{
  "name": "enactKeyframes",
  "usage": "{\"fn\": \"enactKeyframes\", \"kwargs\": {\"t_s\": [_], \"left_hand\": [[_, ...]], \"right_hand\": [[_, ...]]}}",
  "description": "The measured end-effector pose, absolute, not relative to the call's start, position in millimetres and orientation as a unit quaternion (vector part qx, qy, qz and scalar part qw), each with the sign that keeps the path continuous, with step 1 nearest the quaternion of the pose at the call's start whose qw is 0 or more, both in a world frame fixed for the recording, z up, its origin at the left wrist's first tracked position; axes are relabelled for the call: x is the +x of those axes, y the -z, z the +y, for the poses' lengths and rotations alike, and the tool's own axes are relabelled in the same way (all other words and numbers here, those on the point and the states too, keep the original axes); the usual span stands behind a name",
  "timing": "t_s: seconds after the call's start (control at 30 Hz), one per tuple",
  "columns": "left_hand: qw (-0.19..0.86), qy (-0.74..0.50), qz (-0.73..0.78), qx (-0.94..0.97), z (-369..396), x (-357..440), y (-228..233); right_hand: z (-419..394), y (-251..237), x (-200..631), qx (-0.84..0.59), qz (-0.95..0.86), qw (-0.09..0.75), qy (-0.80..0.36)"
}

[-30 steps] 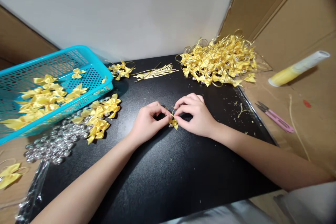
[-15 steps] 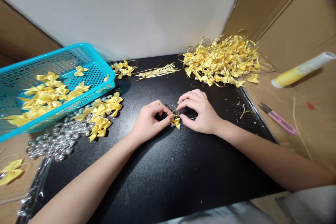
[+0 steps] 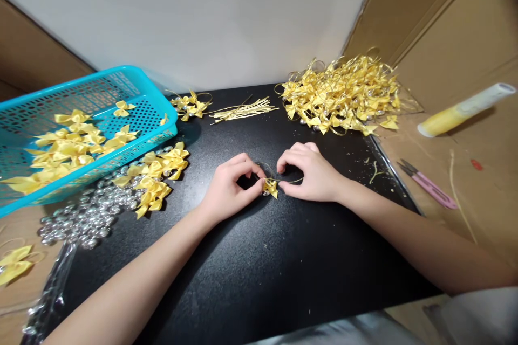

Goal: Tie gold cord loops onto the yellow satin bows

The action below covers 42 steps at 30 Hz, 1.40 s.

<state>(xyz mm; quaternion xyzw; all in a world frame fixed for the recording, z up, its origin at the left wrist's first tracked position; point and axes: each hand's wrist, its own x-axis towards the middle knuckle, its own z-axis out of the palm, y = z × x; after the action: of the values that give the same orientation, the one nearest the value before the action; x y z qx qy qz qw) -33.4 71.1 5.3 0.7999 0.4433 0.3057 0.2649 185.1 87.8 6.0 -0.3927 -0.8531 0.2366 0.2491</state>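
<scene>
left hand [image 3: 226, 188]: fingertips pinched on small yellow satin ribbon bow [image 3: 270, 187], mid black worktop [image 3: 259, 269] | bow: just right of left fingertips | right hand [image 3: 313, 175]: pinching thin gold wire [image 3: 292, 181] running rightward from bow

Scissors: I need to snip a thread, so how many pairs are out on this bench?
1. The pink scissors lie on the brown board right of the black mat, beyond the right hand. Others could be hidden under the bows.
</scene>
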Motion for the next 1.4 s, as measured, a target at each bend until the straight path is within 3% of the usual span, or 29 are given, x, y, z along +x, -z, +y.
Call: {"fn": "enactKeyframes", "kwargs": {"t_s": [0.1, 0.27, 0.7, 0.9, 1.13, 1.4], "left_hand": [[0.261, -0.312, 0.433, 0.805, 71.2, -33.5, -5.3], [0.244, -0.304, 0.429, 0.815, 72.1, -34.4, -8.6], [0.105, -0.164, 0.41, 0.891, 77.6, -44.4, -26.0], [0.214, -0.233, 0.449, 0.836, 83.5, -42.6, -45.3], [0.39, -0.184, 0.433, 0.792, 98.4, -27.0, -40.8], [0.428, -0.175, 0.445, 0.767, 94.6, -29.3, -29.7]], "right_hand": [[88.9, -2.5, 183.8, -0.401, -0.868, 0.184, -0.23], [90.1, -7.5, 184.3, -0.407, -0.869, 0.154, -0.236], [94.7, -25.3, 188.9, -0.367, -0.84, 0.255, -0.308], [93.5, -30.3, 186.0, -0.349, -0.844, 0.263, -0.31], [91.9, -31.5, 183.0, -0.361, -0.846, 0.24, -0.309], [99.5, -32.3, 189.7, -0.366, -0.84, 0.229, -0.328]]}}
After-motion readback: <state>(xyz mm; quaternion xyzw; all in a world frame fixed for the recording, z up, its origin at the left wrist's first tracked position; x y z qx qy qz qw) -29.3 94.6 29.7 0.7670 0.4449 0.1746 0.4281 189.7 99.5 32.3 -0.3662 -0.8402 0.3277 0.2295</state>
